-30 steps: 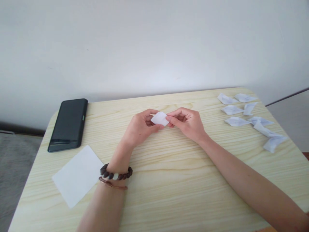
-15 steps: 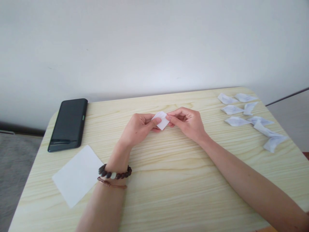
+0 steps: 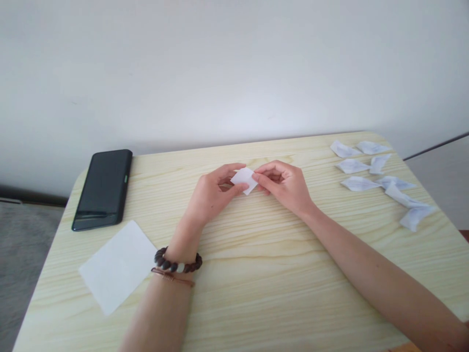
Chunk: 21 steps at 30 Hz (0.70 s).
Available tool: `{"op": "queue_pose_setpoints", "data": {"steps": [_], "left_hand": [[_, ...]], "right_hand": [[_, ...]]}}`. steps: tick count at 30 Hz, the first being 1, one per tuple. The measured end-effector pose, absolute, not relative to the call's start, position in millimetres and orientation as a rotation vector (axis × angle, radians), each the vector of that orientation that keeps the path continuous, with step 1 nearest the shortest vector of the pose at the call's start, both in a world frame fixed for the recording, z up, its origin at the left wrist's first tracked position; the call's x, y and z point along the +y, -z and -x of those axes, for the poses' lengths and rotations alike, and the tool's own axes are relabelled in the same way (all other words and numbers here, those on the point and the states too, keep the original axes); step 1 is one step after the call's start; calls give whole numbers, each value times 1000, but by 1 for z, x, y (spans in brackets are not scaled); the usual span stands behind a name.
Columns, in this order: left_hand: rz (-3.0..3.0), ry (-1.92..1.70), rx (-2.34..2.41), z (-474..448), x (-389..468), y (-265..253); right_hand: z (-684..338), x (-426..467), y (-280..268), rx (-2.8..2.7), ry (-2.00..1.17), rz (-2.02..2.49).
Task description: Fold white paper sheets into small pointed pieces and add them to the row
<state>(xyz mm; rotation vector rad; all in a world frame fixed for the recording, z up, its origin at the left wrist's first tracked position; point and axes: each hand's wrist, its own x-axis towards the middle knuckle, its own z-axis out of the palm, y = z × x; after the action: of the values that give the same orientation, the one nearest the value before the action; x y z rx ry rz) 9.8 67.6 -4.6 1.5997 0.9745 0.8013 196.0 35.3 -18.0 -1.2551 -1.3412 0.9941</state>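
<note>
A small white folded paper [image 3: 243,178], diamond-shaped, is held up between my two hands above the middle of the table. My right hand [image 3: 284,185] pinches its right corner between thumb and index finger. The thumb of my left hand [image 3: 216,189] presses on the paper's lower edge, while the index finger reaches out along its upper left side. Behind the paper, the other left fingers are partly hidden. Dark beads and a brown cord circle my left wrist.
A flat white sheet of paper [image 3: 117,268] lies at the left, beside my left forearm. Beyond it rests a black phone-like device [image 3: 102,188]. Several folded white paper pieces [image 3: 361,184] lie at the right of the wooden table [image 3: 256,293]. A pale wall [image 3: 234,73] rises behind.
My left index finger has lifted and straightened, and the left thumb has slid down toward the paper's lower edge. The right hand keeps its pinch, nearly unmoved.
</note>
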Motion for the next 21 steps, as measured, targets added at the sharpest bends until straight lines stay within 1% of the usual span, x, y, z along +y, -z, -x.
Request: {"op": "queue_pose_setpoints", "data": {"steps": [5,8,11,13,21], "left_hand": [[-2082,-846,947,-5,71,5],[-2232,-784,959,-2,73,5],[-2235,-763,1010,0,74,5],[-2186,-754,1031,1,74,5],[-1997,-746,1067,6,76,8]], "right_hand": [[-195,36,18,-1381,-933,1261],[-195,35,16,-1554,-781,1305],[-196,34,14,-1823,-543,1303],[-197,33,13,-1934,-462,1270],[-200,36,15,-1945,-507,1188]]}}
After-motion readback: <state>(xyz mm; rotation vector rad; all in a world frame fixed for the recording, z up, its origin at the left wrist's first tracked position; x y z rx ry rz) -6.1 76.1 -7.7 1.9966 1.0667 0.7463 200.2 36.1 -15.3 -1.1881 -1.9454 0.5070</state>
